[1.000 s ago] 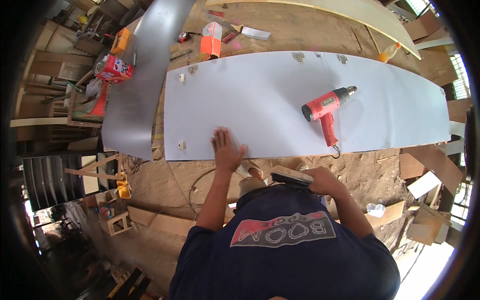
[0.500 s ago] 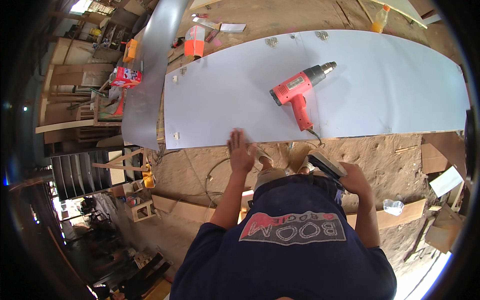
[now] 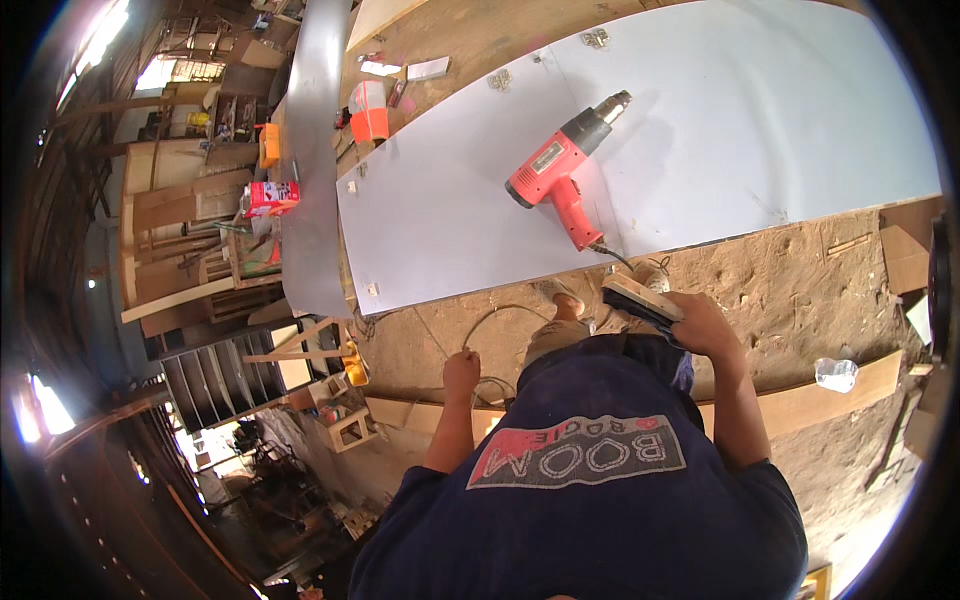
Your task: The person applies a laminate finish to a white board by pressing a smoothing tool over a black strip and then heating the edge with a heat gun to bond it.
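My right hand (image 3: 700,323) grips a wooden-backed brush (image 3: 640,296) with dark bristles, held in front of my waist at the near edge of a large pale panel (image 3: 440,220). My left hand (image 3: 462,371) hangs off to the left of my body, below the panel's near edge and apart from it. Its fingers are curled in, with nothing visible in them. A red and black heat gun (image 3: 560,170) lies on the panel, nozzle pointing to the far right, its cord running off the near edge.
Metal hinges (image 3: 596,39) sit along the panel's far edge. An orange and clear container (image 3: 369,112) stands beyond its left end, near a shiny metal sheet (image 3: 312,180). A loose cable (image 3: 480,330) lies on the dirt floor. A clear plastic piece (image 3: 836,375) is at right.
My left hand has lifted off the panel, drawn back toward me and curled up. My right hand still holds the brush. The view has turned, so the panel sits more tilted.
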{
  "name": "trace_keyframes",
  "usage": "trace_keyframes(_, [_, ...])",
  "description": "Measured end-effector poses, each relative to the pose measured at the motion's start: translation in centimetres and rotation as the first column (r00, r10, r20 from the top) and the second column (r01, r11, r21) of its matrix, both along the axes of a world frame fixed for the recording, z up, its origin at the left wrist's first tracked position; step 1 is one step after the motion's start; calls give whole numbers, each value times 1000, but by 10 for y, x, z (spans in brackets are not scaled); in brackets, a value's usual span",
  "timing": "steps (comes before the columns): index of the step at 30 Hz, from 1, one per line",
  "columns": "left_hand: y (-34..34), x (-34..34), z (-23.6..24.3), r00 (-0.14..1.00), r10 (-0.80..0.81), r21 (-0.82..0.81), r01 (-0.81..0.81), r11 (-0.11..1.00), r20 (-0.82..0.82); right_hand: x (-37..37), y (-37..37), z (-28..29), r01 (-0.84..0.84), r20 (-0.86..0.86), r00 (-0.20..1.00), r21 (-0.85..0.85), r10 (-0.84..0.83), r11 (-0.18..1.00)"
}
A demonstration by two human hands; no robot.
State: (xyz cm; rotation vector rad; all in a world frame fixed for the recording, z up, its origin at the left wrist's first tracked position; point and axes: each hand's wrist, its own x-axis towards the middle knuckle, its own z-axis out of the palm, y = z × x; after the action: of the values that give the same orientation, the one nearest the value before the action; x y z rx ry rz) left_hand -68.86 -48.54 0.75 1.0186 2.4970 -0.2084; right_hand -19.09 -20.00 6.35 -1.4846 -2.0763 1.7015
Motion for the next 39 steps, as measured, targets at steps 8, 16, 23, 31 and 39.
trace_keyframes(8, [69, -25, 22, 956, -156, 391, 246, 887, -249, 2, -5, 5, 12, 38, 999, 38, -13, 999])
trace_keyframes(16, [267, -121, 45, 927, -298, 461, 372, 806, -228, -36, -13, 55, 77, 112, 991, 26, -79, 997])
trace_keyframes(23, [296, -127, 28, 928, -361, 347, 369, 863, -88, -88, -52, 67, 229, 187, 957, -27, -220, 973])
trace_keyframes(31, [315, -148, 49, 872, -488, 214, 481, 850, -18, -157, -42, 86, 90, 149, 984, 38, -95, 995])
trace_keyframes(39, [312, -174, 27, 896, -417, 301, 444, 844, -152, -170, -45, 98, 114, 175, 977, 46, -120, 992])
